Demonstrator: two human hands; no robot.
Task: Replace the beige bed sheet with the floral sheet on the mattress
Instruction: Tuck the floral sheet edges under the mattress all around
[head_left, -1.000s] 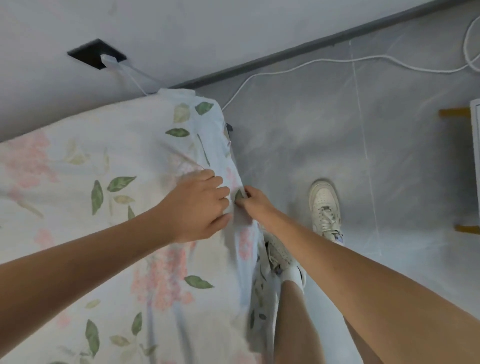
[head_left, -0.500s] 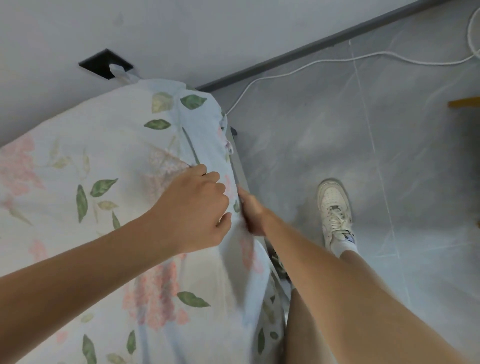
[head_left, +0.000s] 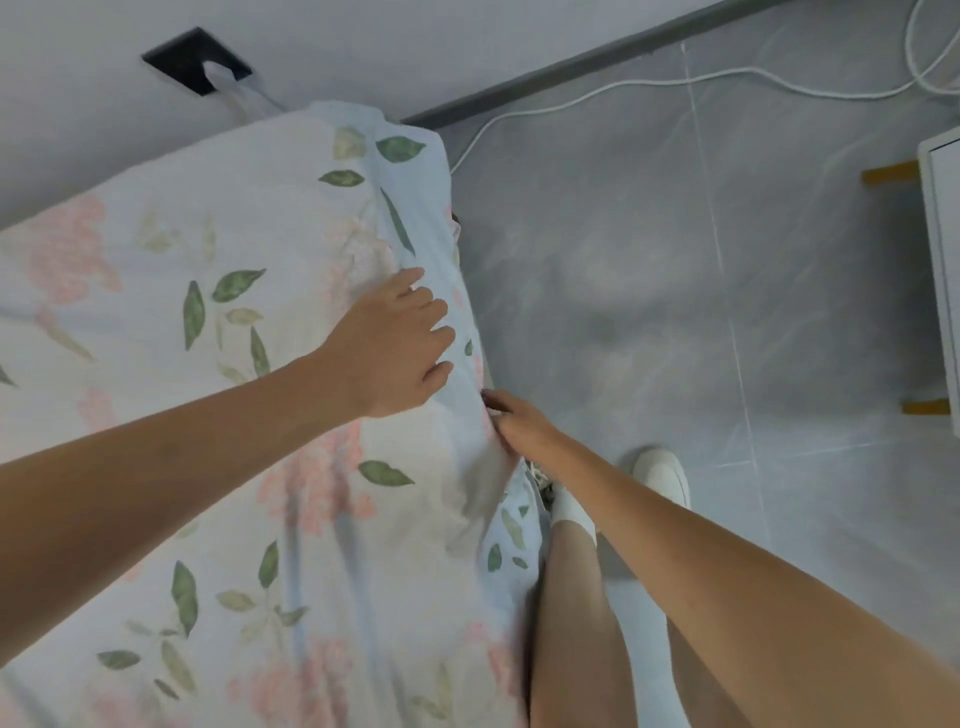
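Our left hand, fisted on the cloth a moment ago, now lies flat with fingers spread on the floral sheet. At its four o'clock, our right hand pinches the sheet's edge at the mattress side. Smoothing and tucking remain.

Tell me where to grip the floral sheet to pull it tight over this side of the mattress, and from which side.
Grip the loose hanging edge of the floral sheet just below the mattress side, near the right hand. Come from the floor side, pulling down and under. The fabric there drapes free and wrinkled, while the top under the left hand lies flat, offering no fold.
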